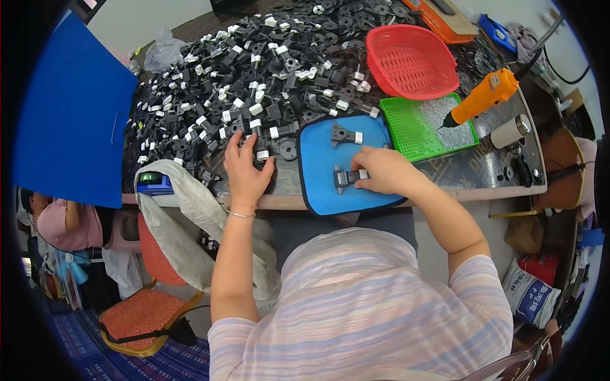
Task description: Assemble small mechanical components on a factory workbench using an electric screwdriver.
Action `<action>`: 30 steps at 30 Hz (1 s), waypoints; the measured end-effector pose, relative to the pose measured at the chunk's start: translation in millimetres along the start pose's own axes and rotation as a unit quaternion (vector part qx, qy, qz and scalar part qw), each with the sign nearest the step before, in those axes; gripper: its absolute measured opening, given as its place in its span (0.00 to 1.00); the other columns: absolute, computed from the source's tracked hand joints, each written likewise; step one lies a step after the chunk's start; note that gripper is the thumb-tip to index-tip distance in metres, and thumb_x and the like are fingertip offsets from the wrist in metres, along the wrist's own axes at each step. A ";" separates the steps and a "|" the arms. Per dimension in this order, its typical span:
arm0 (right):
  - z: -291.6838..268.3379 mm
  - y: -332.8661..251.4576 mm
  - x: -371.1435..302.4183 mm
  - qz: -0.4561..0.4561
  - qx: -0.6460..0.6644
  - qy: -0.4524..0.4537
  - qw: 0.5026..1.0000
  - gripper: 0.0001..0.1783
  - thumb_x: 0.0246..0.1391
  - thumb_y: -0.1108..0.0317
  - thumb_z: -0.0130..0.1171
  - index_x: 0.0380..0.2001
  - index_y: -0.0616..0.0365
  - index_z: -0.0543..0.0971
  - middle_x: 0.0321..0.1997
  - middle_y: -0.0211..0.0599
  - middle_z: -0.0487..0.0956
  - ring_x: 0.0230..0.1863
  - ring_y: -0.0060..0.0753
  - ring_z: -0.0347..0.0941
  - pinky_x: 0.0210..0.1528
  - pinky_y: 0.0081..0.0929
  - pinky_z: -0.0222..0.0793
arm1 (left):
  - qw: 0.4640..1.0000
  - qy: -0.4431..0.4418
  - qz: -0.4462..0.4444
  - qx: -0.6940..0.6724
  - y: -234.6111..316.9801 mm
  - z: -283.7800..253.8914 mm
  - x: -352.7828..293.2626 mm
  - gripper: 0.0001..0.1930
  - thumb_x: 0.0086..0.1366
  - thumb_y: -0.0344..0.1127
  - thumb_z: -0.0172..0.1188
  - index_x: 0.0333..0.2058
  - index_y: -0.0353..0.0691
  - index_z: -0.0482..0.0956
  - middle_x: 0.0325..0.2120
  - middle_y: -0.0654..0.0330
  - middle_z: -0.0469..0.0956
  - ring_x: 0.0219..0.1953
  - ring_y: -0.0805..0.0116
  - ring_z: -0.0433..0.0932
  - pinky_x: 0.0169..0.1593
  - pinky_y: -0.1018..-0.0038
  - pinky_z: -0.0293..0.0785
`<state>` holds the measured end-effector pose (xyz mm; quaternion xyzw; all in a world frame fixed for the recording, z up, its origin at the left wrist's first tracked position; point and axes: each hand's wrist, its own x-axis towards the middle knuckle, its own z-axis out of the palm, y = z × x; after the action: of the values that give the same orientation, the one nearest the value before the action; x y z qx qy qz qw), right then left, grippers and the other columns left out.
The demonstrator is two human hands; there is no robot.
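Observation:
My right hand (389,170) is closed on a black plastic part with a white end (343,180), pinching it near that end over the blue mat (324,152). A second black part with a white end (344,134) lies on the mat just beyond it. At the near edge of a big pile of such parts (210,108), my left hand (246,174) has its fingers and thumb spread. Between them sits a white-tipped part (262,155). Right of that hand lies a round black disc (288,150).
A green tray (400,133) of small shiny pieces stands right of the mat, with a red basket (413,63) behind it. Over the tray hangs an orange electric screwdriver (486,95). A whitish sack (184,219) drapes over the front edge; a blue panel (73,114) stands left.

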<state>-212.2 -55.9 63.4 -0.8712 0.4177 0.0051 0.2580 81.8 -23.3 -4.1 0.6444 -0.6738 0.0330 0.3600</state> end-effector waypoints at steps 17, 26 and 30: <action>-24.9 -43.3 30.8 -0.107 -0.055 0.089 0.989 0.10 0.43 0.72 0.59 0.32 0.50 0.76 0.37 0.34 0.73 0.36 0.42 0.74 0.37 0.35 0.70 | 0.988 0.116 -0.088 -0.045 -14.0 6.2 -1.1 0.24 0.52 0.41 0.64 0.46 0.38 0.70 0.50 0.52 0.67 0.53 0.52 0.64 0.56 0.59 0.56; 25.3 -73.8 171.4 -0.313 -0.169 0.225 0.907 0.12 0.48 0.68 0.50 0.35 0.49 0.80 0.50 0.31 0.73 0.55 0.33 0.65 0.53 0.36 0.58 | 0.973 0.114 -0.146 -0.142 -28.4 12.0 -2.4 0.15 0.64 0.37 0.51 0.46 0.36 0.73 0.51 0.51 0.68 0.54 0.52 0.65 0.57 0.63 0.59; 1.0 -63.7 157.4 -0.301 -0.010 0.192 0.934 0.16 0.47 0.72 0.56 0.42 0.52 0.77 0.45 0.38 0.75 0.50 0.41 0.69 0.49 0.37 0.64 | 0.969 0.143 -0.130 -0.155 -34.3 12.4 -2.0 0.14 0.64 0.34 0.50 0.45 0.33 0.72 0.49 0.49 0.68 0.53 0.53 0.65 0.57 0.65 0.60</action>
<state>-63.0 -136.5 55.5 -0.9431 0.1775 -0.2359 0.1531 106.7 -33.7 -28.8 0.6512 -0.5230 -0.0275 0.5493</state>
